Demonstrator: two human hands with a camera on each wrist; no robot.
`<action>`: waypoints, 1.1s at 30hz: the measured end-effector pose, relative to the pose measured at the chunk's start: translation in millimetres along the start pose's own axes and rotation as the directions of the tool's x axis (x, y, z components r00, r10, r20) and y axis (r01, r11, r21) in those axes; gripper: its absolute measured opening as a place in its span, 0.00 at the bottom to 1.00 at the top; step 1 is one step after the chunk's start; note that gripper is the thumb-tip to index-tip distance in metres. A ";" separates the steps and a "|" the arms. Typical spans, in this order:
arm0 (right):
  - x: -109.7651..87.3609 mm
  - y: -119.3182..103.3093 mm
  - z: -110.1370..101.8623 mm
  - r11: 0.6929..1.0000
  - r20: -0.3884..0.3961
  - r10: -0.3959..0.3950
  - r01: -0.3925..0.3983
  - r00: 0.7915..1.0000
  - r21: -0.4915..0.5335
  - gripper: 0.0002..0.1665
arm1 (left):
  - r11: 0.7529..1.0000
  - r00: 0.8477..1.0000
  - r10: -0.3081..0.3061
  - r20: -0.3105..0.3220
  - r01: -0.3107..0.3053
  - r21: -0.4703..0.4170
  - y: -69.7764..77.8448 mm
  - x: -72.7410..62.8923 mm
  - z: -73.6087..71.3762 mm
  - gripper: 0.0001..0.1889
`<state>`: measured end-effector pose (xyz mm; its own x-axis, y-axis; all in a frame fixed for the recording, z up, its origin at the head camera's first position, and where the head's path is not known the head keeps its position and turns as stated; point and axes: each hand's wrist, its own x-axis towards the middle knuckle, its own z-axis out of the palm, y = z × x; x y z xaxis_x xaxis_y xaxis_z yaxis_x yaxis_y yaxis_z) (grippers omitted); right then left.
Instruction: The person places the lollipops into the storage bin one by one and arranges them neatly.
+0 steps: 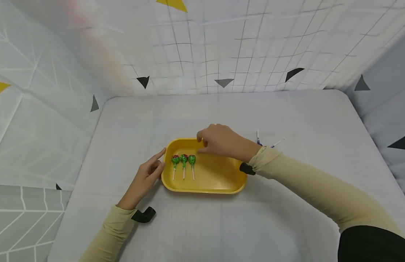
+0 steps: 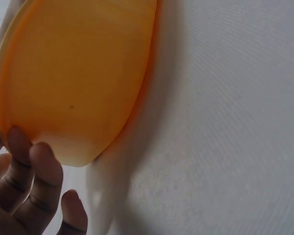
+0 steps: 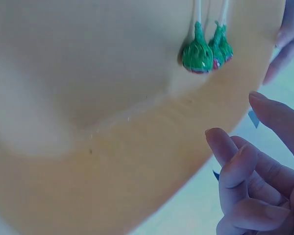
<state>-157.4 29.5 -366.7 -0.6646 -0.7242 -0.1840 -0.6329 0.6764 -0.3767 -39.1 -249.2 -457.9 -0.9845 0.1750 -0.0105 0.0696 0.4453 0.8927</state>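
Three lollipops [image 1: 184,158] in green and red wrappers lie side by side in the left part of a yellow tray [image 1: 202,191], sticks toward the near rim. My left hand [image 1: 146,176] is at the tray's left end, fingertips against the outside of its wall. My right hand [image 1: 218,140] hovers at the far rim, just right of the lollipops, its fingers loosely bent and thumb apart. Nothing lies between those fingers in the right wrist view, where the green lollipops [image 3: 197,56] show at the top.
Beyond the right forearm, thin white sticks with purple wrapping [image 1: 258,140] lie on the white-covered table [image 1: 202,225], partly hidden by the sleeve. Light cloth walls [image 1: 205,47] with black and yellow shapes stand behind and at both sides.
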 end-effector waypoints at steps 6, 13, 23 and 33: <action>-14.5 9.2 -13.3 0.999 -0.039 0.040 -0.040 0.998 0.017 0.23 | 1.000 1.000 0.005 0.004 -0.005 -0.001 -0.7 0.4 0.5 0.27; -30.4 24.6 -22.7 0.996 -0.088 0.077 -0.074 0.993 0.042 0.22 | 1.000 1.000 0.004 0.004 -0.004 0.001 -1.1 -0.2 0.8 0.27; -56.1 42.0 -30.4 0.985 -0.096 0.163 -0.157 0.982 0.065 0.21 | 1.000 1.000 -0.014 0.010 0.014 -0.009 1.2 -0.8 1.6 0.27; -79.1 60.0 -26.7 0.980 -0.089 0.193 -0.188 0.977 0.062 0.19 | 1.000 1.000 -0.015 0.004 0.015 -0.009 0.2 -1.5 1.6 0.27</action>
<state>-153.5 131.0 -350.5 -0.8070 -0.5651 -0.1715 -0.4707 0.7908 -0.3912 -37.3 -248.0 -458.4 -0.9847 0.1721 -0.0256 0.0536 0.4401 0.8963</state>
